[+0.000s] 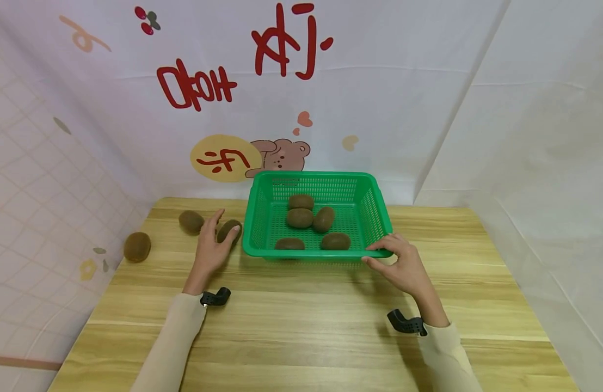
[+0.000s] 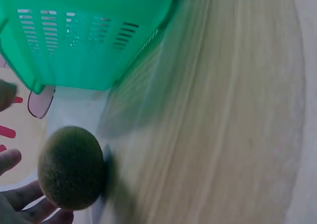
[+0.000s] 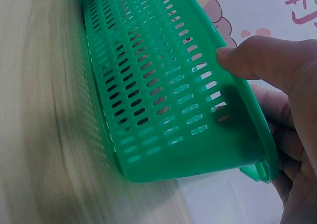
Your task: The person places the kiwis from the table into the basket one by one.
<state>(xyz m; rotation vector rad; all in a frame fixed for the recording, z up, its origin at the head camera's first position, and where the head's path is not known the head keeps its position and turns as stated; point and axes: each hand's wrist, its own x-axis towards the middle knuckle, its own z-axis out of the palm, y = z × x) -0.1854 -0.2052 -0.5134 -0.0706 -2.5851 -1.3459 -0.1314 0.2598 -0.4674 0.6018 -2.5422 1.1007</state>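
Left hand (image 1: 213,247): spread, with thumb and fingers apart around a kiwi (image 1: 229,232); no firm pinch to be seen.
Kiwi's place: on the table (image 1: 301,326), toward the far edge, just left of the green basket (image 1: 306,253).
Kiwi's feel: probably light, firm with slight give, fuzzy enough to resist slipping, yet apt to roll and likely to bruise under hard squeezing.
Kiwi's hold: best taken across the middle, thumb opposite fingers, rather than by the ends.
Right hand (image 1: 401,264): clamped on the basket's rim by the near right corner, thumb outside.
Basket's feel: seemingly thin plastic, likely light and a little flexible along the walls; best held by the rim, close to a corner for stiffness.
Basket's load: five kiwis (image 1: 300,218), three bunched, two along the near wall; apt to roll if tilted.
Loose fruit: one kiwi (image 1: 137,246) at the table's left edge, another kiwi (image 1: 191,222) toward the far left corner.
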